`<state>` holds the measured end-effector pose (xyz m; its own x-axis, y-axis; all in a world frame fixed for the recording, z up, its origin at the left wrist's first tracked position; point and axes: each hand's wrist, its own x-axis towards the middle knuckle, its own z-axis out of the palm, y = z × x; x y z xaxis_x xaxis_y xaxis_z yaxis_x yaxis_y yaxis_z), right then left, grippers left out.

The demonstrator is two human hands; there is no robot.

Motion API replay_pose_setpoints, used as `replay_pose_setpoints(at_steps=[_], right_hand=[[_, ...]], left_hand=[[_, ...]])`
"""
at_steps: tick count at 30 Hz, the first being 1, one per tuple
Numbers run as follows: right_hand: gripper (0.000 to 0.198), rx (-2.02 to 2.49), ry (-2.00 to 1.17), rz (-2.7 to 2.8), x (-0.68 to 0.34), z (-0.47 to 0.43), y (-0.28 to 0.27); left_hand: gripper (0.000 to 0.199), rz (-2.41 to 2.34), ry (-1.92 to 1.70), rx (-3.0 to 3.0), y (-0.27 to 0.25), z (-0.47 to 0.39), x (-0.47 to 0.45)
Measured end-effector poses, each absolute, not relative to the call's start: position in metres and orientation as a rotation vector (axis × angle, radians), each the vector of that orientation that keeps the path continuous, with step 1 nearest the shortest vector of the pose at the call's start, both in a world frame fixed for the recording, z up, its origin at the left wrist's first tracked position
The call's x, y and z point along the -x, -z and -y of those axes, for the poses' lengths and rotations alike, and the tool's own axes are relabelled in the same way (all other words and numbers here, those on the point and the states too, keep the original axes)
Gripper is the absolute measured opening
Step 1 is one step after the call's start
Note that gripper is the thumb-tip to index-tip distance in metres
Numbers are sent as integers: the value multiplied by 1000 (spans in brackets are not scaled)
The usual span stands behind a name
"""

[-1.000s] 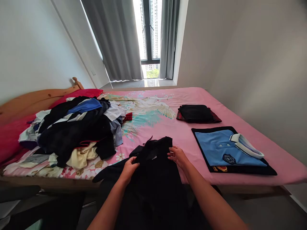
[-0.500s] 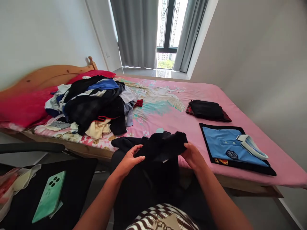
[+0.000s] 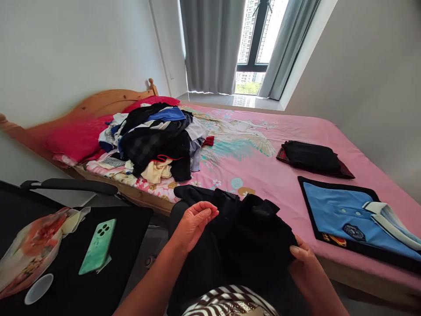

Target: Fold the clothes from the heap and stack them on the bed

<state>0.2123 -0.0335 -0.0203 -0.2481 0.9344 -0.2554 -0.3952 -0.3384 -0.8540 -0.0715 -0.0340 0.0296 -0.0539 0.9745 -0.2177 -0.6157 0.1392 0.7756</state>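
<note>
Right hand (image 3: 305,262) pinches black garment (image 3: 258,239); left hand (image 3: 192,226) half-curled beside it.

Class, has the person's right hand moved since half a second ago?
Yes. Judged against the near edge of the bed, the right hand has dropped: mostly above that edge in view before, mostly below it now.

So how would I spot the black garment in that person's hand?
Start at the big pink bed and come to the middle of its near edge. A rumpled black garment is there. Unlike the heaped clothes and the folded black cloth, it is gripped by the right hand.
</note>
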Motion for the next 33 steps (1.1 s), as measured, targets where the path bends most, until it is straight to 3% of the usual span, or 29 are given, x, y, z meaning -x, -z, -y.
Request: replay_pose_setpoints(at_steps=[24, 33], right_hand=[[31, 1101, -1878, 672, -183, 50, 5], [31, 1076, -1842, 1000, -187, 45, 10]], left_hand=[[20, -897, -1450, -812, -28, 50, 79], [25, -813, -1477, -846, -22, 53, 83]])
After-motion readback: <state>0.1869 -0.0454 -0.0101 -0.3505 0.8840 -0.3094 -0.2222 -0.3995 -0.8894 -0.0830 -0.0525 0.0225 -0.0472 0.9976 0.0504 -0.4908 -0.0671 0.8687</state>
